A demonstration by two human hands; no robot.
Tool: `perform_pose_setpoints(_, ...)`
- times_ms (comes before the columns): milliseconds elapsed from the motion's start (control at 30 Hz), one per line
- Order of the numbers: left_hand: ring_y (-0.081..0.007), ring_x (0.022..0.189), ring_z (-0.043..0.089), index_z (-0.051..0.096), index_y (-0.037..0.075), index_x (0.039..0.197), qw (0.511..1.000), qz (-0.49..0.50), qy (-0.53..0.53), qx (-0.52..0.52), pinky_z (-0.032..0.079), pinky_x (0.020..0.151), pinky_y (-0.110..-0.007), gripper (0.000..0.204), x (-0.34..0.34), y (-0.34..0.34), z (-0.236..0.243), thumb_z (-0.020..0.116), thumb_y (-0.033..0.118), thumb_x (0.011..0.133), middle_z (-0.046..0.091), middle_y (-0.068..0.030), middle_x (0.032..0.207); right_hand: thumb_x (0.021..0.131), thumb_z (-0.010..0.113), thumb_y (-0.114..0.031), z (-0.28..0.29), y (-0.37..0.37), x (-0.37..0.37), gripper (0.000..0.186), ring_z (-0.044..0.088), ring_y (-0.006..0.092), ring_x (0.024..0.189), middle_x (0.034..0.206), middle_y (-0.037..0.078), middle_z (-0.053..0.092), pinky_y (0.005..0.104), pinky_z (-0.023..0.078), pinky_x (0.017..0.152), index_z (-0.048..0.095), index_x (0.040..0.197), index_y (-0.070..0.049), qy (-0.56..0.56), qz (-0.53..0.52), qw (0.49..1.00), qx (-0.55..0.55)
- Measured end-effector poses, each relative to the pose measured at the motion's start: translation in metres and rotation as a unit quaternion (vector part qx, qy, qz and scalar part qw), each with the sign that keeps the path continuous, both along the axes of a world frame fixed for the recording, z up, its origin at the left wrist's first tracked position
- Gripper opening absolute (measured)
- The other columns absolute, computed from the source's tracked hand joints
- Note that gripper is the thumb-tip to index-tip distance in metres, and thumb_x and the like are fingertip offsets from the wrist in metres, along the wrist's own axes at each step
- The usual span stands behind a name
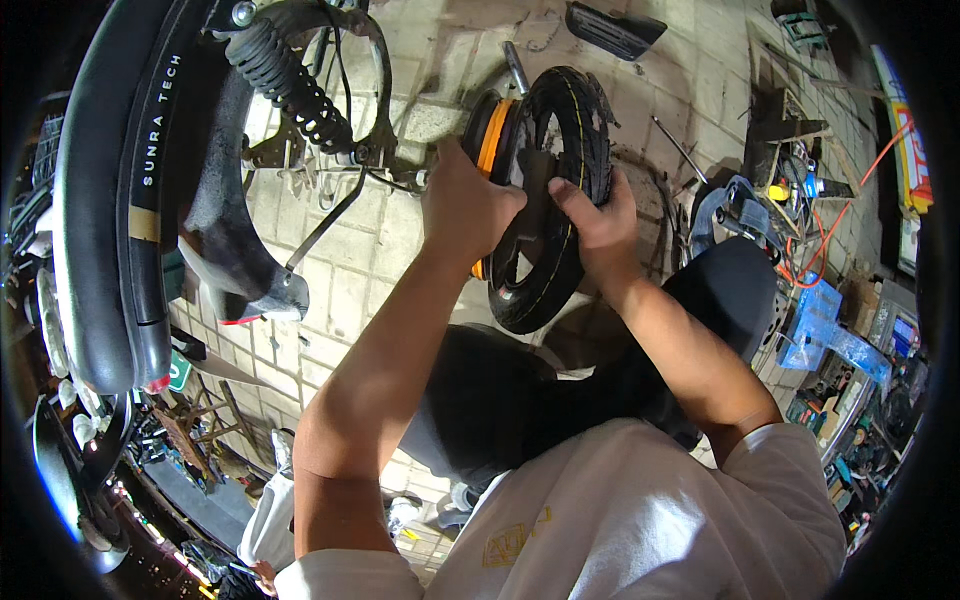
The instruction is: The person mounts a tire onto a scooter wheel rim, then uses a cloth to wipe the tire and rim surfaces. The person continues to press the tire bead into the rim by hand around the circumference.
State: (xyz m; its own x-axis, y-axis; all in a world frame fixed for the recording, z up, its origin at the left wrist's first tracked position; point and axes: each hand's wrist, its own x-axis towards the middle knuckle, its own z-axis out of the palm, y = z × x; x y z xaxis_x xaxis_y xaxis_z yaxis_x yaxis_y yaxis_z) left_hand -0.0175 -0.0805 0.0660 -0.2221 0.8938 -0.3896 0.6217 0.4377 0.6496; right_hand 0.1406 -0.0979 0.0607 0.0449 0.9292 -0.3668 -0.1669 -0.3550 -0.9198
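Note:
A black scooter tyre with a chunky tread stands upright between my hands, over the paving in front of my knees. Beside it on the left, a dark wheel rim with an orange band is pressed close against the tyre. My left hand is closed over the rim, its thumb pointing toward the tyre. On the other side, my right hand is wrapped round the tyre, thumb on the inner edge and fingers behind the tread. Whether the tyre sits partly on the rim is hard to tell.
A scooter with a black seat and coil-spring shock absorber stands at left. A black plastic piece, a metal rod and a thin tool lie ahead. Tools, an orange cable and a blue object crowd the right.

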Motion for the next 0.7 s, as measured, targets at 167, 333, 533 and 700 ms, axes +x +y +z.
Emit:
perform_pose_setpoints(167,-0.0398,0.099,0.062,0.047,-0.008,0.116,0.999,-0.004,0.028,0.036,0.049,0.09,-0.043,0.065,0.005,-0.002,-0.008,0.078,0.017,0.065,0.061,-0.0262,0.106,0.082,0.075,-0.019,-0.003,-0.003,0.003,0.043,0.063,0.0172,0.087,0.099,0.011,0.068,0.031,0.052,0.08,0.055,0.113,0.004,-0.043,0.002,0.999,0.018)
perform_pose_setpoints(333,-0.0379,0.099,0.061,0.046,-0.007,0.121,0.998,-0.026,0.021,0.053,0.049,0.089,-0.041,0.068,0.004,-0.017,0.001,0.077,0.013,0.064,0.059,-0.0238,0.106,0.082,0.074,-0.016,-0.002,-0.005,0.005,0.046,0.063,0.0166,0.088,0.1,0.01,0.067,0.0303,0.052,0.08,0.052,0.117,0.004,0.013,0.002,1.0,-0.007)
perform_pose_setpoints(533,-0.04,0.096,0.061,0.046,-0.005,0.112,1.0,-0.017,0.005,-0.003,0.049,0.087,-0.043,0.061,0.013,-0.018,0.004,0.079,0.011,0.062,0.06,-0.023,0.102,0.083,0.075,-0.016,0.001,-0.007,0.009,0.049,0.062,0.0166,0.094,0.107,0.012,0.064,0.0308,0.051,0.084,0.048,0.118,0.004,0.001,0.014,1.0,-0.018)
perform_pose_setpoints(700,-0.044,0.105,0.058,0.041,-0.002,0.117,0.999,-0.035,0.025,-0.012,0.047,0.091,-0.048,0.065,0.011,-0.012,0.006,0.079,0.017,0.067,0.054,-0.0225,0.112,0.084,0.074,-0.016,0.002,-0.006,0.006,0.05,0.061,0.0173,0.096,0.109,0.012,0.063,0.0311,0.051,0.085,0.046,0.119,0.004,0.023,0.019,0.999,-0.017)
